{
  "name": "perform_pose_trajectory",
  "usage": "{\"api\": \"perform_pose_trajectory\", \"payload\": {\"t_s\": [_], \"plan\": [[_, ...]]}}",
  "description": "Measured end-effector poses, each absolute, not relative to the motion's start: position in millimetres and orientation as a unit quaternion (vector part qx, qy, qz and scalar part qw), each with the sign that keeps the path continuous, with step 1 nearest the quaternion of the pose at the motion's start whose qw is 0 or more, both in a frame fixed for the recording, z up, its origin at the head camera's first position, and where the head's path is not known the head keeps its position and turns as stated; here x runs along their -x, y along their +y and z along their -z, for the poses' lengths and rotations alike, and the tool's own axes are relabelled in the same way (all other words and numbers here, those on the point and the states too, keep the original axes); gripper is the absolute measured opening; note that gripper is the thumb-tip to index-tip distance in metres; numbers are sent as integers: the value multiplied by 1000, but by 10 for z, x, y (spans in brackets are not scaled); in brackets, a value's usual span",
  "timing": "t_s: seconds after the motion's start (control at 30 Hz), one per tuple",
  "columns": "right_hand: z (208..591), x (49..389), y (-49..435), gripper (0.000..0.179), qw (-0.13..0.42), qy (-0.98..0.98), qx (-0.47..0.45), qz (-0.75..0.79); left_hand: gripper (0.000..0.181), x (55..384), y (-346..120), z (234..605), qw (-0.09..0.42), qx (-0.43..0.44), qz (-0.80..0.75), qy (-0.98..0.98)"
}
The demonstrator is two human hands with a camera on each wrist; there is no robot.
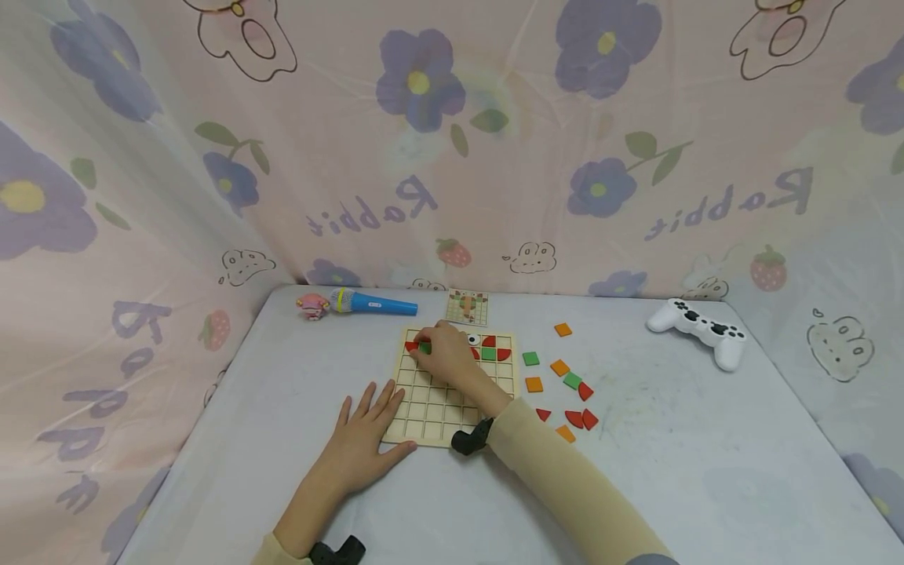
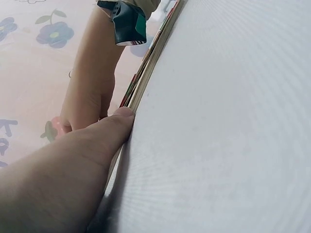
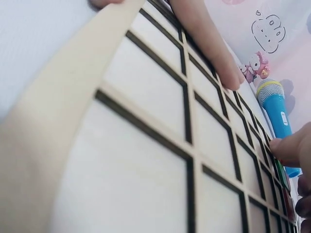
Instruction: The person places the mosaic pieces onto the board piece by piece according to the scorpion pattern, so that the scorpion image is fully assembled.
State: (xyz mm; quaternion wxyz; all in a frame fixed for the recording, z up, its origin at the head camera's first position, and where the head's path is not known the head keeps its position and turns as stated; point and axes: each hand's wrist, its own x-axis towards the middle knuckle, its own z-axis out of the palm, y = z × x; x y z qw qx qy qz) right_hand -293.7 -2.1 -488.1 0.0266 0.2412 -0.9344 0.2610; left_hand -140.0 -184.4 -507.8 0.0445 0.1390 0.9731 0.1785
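A wooden grid board [image 1: 432,414] lies on the table, with red quarter-round pieces [image 1: 504,355], a green square [image 1: 488,354] and a round eye piece [image 1: 473,340] in its far rows. My right hand [image 1: 450,357] reaches over the board to its far left part. Its thumb and index finger pinch a small green square tile [image 1: 424,348] at the grid, beside a red piece [image 1: 412,346]. My left hand [image 1: 362,453] lies with fingers spread at the near left corner, touching the board's edge. In the right wrist view, the right thumb [image 3: 285,149] is low over the grid.
Loose orange squares [image 1: 534,384], green squares [image 1: 530,359] and red pieces [image 1: 574,419] are scattered right of the board. Behind it lies a small pattern card [image 1: 467,307]. A blue toy microphone [image 1: 381,304] and pink figurine [image 1: 313,306] are back left; a white game controller [image 1: 698,329] is at right.
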Motion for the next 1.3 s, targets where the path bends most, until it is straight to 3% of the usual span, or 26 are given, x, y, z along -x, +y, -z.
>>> {"api": "perform_pose_trajectory", "payload": {"t_s": [0.5,0.87,1.3], "plan": [[4737,2846,284,26,24,-925,-231,-299,92,1388,-1832,5094,38,-139,-186,972],[4670,2601,1126,31,9,-914,-170,-369,92,1376,-1846,5127,29,-134,-188,973],[4702,2378,2171,34,35,-930,-57,-360,92,1372,-1830,5110,26,-138,-192,971]]}}
